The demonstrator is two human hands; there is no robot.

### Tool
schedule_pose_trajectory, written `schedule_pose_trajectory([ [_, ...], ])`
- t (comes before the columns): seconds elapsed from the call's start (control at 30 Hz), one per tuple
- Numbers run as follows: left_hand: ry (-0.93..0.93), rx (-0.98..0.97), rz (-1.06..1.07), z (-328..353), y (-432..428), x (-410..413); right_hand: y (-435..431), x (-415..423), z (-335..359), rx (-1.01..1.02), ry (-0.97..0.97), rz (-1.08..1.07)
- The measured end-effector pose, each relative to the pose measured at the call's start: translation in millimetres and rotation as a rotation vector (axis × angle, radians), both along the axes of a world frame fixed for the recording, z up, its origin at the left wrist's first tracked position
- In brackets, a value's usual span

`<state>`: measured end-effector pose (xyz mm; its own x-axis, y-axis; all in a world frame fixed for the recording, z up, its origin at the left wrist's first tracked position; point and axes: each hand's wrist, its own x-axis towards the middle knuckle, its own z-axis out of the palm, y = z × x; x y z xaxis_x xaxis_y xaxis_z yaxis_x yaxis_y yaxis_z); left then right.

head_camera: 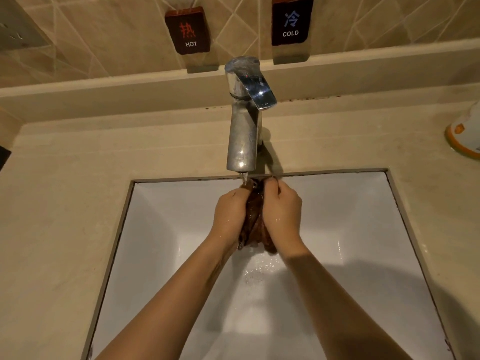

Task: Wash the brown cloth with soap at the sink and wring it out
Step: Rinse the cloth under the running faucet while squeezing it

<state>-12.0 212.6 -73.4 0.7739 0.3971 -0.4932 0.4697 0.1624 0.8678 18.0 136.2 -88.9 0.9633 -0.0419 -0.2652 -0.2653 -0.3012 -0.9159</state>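
Observation:
The wet brown cloth (255, 222) is bunched between my two hands over the white sink (161, 229). My left hand (230, 213) grips its left side and my right hand (281, 210) grips its right side, both closed on it. The cloth's top sits right under the spout of the chrome faucet (242, 131), where a thin stream of water falls onto it. Its lower end hangs below my wrists. Water drips and splashes onto the basin floor beneath. No soap is visible.
A beige stone counter (65, 203) surrounds the sink. On the tiled wall hang a HOT sign (189, 31) and a COLD sign (291, 22). A white and orange object (465, 133) lies at the right edge of the counter.

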Motion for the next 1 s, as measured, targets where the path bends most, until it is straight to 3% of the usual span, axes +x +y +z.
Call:
schedule_pose_trajectory([
  [0.17,0.031,-0.050,0.126,-11.0,4.5,2.2,10.0,-27.7,4.9,0.049,-0.001,0.132],
  [0.33,0.060,-0.032,0.062,-13.7,-4.3,-6.0,3.7,-2.3,-6.6,0.046,0.012,0.005],
  [0.53,0.041,0.048,0.054,-15.6,3.6,2.7,6.3,-3.7,-15.6,0.061,0.083,0.039],
  [0.63,0.080,0.009,0.128,-21.4,6.3,3.7,10.2,-20.4,-9.2,0.055,0.043,0.129],
  [0.77,0.069,-0.035,0.051,-24.2,-4.3,-6.8,8.8,-1.0,-15.0,-0.037,-0.046,0.040],
  [0.87,0.013,-0.129,0.037,-22.9,-0.9,-14.2,6.5,9.0,-24.3,-0.025,-0.078,0.016],
  [1.0,-0.048,-0.482,0.040,-19.2,14.5,-16.0,-0.3,10.5,-25.7,-0.060,-0.231,0.069],
])
